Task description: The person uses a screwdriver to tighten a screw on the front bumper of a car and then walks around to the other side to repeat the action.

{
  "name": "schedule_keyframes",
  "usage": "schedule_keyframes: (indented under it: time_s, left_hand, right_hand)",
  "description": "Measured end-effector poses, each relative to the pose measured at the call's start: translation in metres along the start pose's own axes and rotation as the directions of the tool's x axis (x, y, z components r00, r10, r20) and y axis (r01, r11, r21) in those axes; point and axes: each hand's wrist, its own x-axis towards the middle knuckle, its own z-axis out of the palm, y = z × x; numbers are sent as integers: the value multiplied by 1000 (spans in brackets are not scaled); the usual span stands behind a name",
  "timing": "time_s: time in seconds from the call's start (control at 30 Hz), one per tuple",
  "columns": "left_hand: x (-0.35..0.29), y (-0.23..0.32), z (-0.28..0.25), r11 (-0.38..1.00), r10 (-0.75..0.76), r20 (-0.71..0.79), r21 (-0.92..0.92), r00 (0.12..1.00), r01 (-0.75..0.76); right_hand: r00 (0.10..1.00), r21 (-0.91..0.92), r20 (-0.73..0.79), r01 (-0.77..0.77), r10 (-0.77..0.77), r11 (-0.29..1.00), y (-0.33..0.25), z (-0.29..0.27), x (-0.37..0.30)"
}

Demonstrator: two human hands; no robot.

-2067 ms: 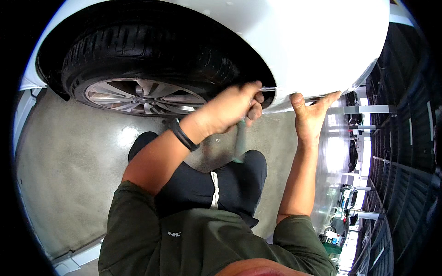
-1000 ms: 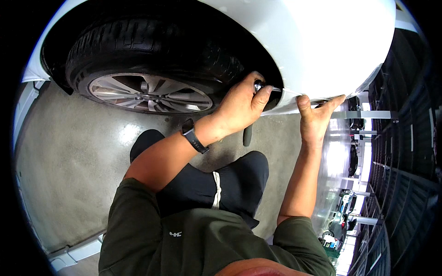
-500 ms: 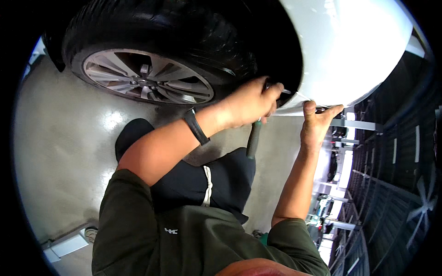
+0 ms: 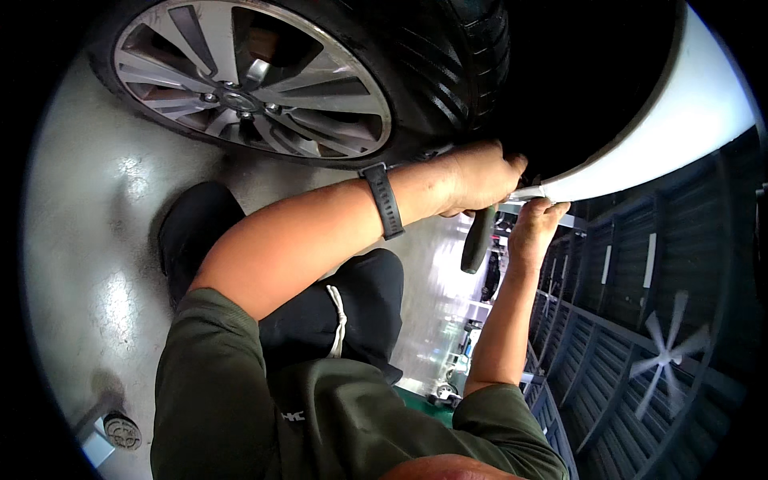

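My left hand [image 4: 484, 176] is closed round a hand tool whose dark handle [image 4: 478, 240] hangs below the fingers. A bright metal tip [image 4: 526, 192] sticks out towards the lower corner of the white car body panel [image 4: 632, 152]. Most of the tool is hidden in my palm, so its exact kind does not show. My right hand [image 4: 536, 232] pinches that same corner from below, thumb and fingers at the panel edge beside the tip. The dark wheel arch opens just above both hands.
A car wheel with a spoked alloy rim [image 4: 240, 100] and black tyre [image 4: 448, 64] fills the upper left, close to my left forearm. Grey shiny floor [image 4: 88, 240] lies beneath. A ceiling fan [image 4: 664, 356] and roof beams appear at right. Some round-ended equipment [image 4: 122, 430] stands lower left.
My view has turned and come nearer, so wheel and rim look larger and the panel sits further right. My two hands are closer together, and the right fingers are less spread.
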Motion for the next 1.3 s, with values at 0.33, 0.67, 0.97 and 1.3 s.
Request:
schedule_keyframes:
  time_s: [0.33,0.67,0.97,1.3]
  left_hand:
    - [-12,4,-6,829,-211,253,-466,944,310]
    - [-5,-19,-5,983,82,13,162,997,-83]
    - [-3,-8,-7,940,-110,149,-306,983,151]
    - [-9,-21,-6,925,274,-90,298,957,-237]
  right_hand:
    - [988,124,108,-121,108,985,-1,-4,-1]
    - [998,84,61,6,-11,996,4,1,3]
    - [997,96,75,-34,27,995,3,0,1]
    - [997,154,65,33,-43,988,12,-1,4]
